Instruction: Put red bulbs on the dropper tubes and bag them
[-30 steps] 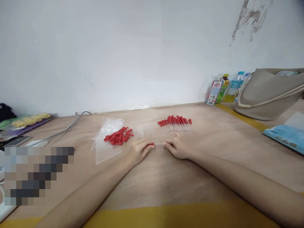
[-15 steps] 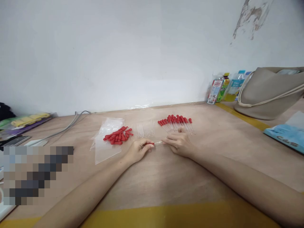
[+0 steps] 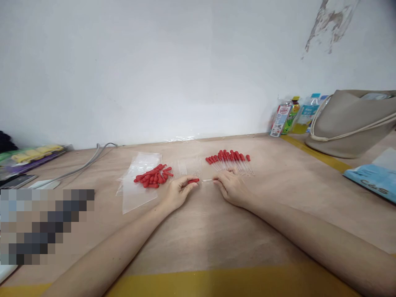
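Observation:
My left hand (image 3: 179, 192) pinches a red rubber dropper bulb (image 3: 193, 180) between thumb and fingers, its end pointing right. Facing it, my right hand (image 3: 231, 186) grips a thin clear dropper tube (image 3: 208, 180) whose end points left. A small gap separates bulb and tube. Beyond my left hand, a pile of loose red bulbs (image 3: 153, 176) lies on clear plastic bags (image 3: 137, 199). Several bare clear tubes (image 3: 187, 166) lie side by side behind my hands. Behind my right hand, droppers with red bulbs on their tubes (image 3: 229, 156) lie in a fanned row.
Drink bottles (image 3: 281, 120) and a grey bag (image 3: 355, 123) stand at the back right, with a blue packet (image 3: 371, 180) nearer. On the left are a grey cable (image 3: 83, 167), a phone (image 3: 21, 181) and a yellow-and-purple pack (image 3: 38, 156). A white wall (image 3: 154, 74) closes off the back.
The bulb and tube ends, earlier meeting or nearly so, now stand apart with a visible gap. Both hands have risen slightly in view, and more of the bulb shows.

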`<state>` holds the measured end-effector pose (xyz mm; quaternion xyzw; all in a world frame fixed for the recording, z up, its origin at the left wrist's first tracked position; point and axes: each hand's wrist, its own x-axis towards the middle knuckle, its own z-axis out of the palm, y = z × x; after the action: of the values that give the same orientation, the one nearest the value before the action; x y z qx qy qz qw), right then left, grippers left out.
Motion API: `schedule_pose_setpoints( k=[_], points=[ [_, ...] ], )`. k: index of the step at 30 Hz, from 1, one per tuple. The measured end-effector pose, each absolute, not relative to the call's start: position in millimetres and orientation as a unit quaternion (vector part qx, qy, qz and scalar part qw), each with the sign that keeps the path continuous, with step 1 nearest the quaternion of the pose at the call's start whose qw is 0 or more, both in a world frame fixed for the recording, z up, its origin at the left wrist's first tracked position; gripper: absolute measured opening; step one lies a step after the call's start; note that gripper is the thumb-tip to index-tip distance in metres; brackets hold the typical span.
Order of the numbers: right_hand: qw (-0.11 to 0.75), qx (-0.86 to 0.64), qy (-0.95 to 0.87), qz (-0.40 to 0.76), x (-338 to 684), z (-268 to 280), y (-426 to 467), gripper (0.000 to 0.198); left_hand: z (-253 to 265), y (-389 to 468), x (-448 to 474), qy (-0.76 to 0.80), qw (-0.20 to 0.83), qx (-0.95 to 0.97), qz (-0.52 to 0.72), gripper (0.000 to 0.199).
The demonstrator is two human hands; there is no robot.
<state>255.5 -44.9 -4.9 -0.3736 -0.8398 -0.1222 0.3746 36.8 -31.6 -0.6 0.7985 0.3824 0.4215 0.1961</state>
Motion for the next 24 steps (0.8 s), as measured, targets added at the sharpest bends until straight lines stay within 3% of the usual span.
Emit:
schedule_pose_setpoints(
  k=[9, 24],
  points=[
    [0.383, -0.36, -0.842, -0.125, 251.2, -7.9, -47.5, 0.022, -0.2, -33.4, 39.5, 0.35, 0.114, 0.826, 0.426, 0.014],
    [0.387, -0.34, -0.856, -0.032, 248.0, -10.6, -47.4, 0.018, 0.6, -37.5, 43.7, 0.344, 0.162, 0.824, 0.42, 0.014]
  ],
)
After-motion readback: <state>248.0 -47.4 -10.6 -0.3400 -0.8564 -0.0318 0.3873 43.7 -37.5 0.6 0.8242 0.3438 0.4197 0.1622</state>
